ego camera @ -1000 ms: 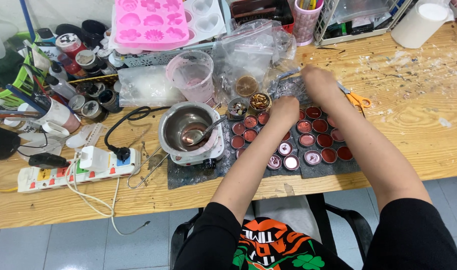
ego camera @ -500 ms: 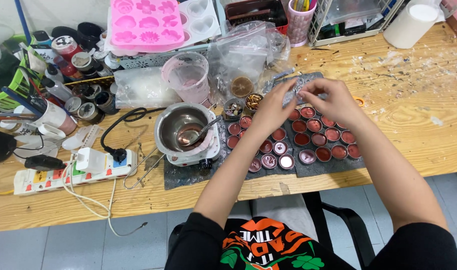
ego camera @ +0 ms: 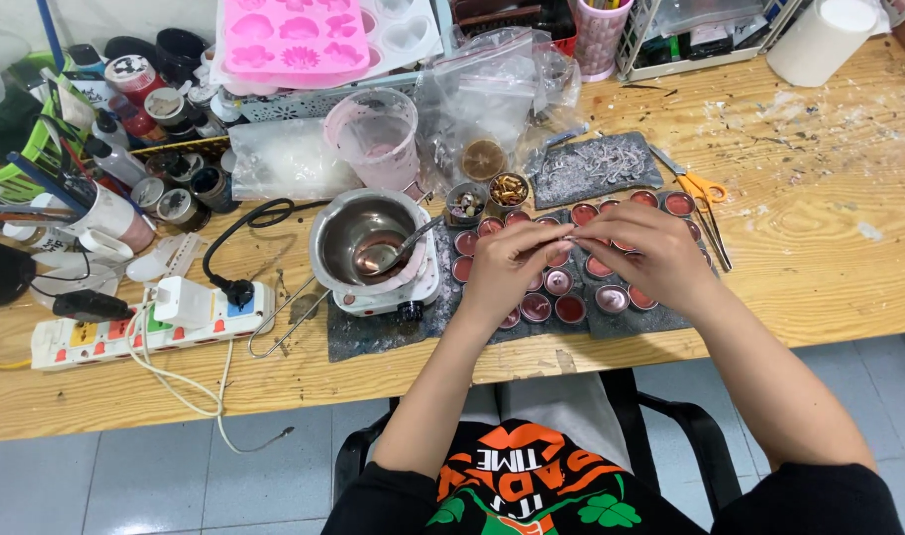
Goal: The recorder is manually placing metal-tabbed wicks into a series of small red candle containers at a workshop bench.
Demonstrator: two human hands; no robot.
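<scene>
Head-cam view down onto a cluttered wooden workbench point(ego camera: 829, 248). Both hands meet over rows of small round tins of red wax point(ego camera: 571, 309) sitting on a dark grey mat point(ego camera: 373, 337), which likely shields the wood from drips. Left hand point(ego camera: 512, 269) and right hand point(ego camera: 638, 256) are fingertip to fingertip, fingers narrowed in a pinch on sth thin and pale btwn them, too small to identify; it sits just above the middle tins. Left of the tins, touching the mat edge, a steel melting pot point(ego camera: 371, 243) w/ a spoon resting in it, close enough to reach. Its black cord runs to a white power strip point(ego camera: 125, 322) w/ red and green switches at the bench's left. A second grey mat point(ego camera: 596, 166) behind the tins holds pale shavings; orange-handled scissors point(ego camera: 700, 193) lie beside it. 2 small cups of dried bits point(ego camera: 490, 195) stand just behind the tins. Further back: a clear plastic measuring jug point(ego camera: 378, 134), crumpled clear bags point(ego camera: 492, 84), a pink flower-shaped silicone mould point(ego camera: 294, 40), a white cylinder point(ego camera: 819, 40) at far right. Far left, small paint jars point(ego camera: 170, 188) w/ dark lids and coloured labels, unreadable at this size.
</scene>
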